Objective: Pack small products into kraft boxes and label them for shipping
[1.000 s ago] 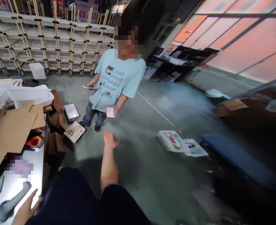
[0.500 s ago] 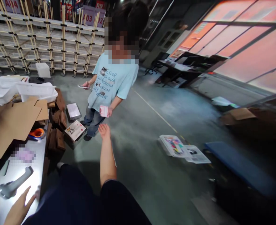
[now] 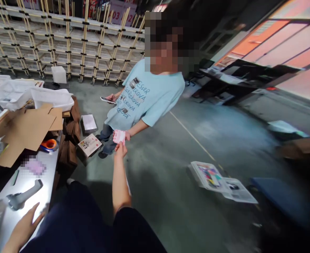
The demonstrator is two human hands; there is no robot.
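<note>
1. Green-grey floor (image 3: pixel 160 175) spreads to the right of my landmark, the metal table (image 3: pixel 49 165); pole-framed shelving (image 3: pixel 83 45) stands beyond its far end.
2. I see the right arm reaching forward, well clear of the table's right edge, forearm nearly straight ahead and elbow only slightly bent.
3. At its end, the right hand (image 3: pixel 120 150) pinches the near edge of a pink packet (image 3: pixel 118 135) between thumb and fingers.
4. A co-worker's hand (image 3: pixel 128 135) touches the packet's side farthest from the table, so both people have hold of it.
5. I read the packet as lying fairly flat, printed face up, its free side pointing towards the table; fingers cover part of it, and I cannot tell its long axis.
6. Over the table's near right edge, the left hand (image 3: pixel 27 225) is empty, fingers loosely spread, just beside a grey scanner (image 3: pixel 25 194).
7. On the table, that scanner's long axis slants, handle pointing away and rightward.
</note>
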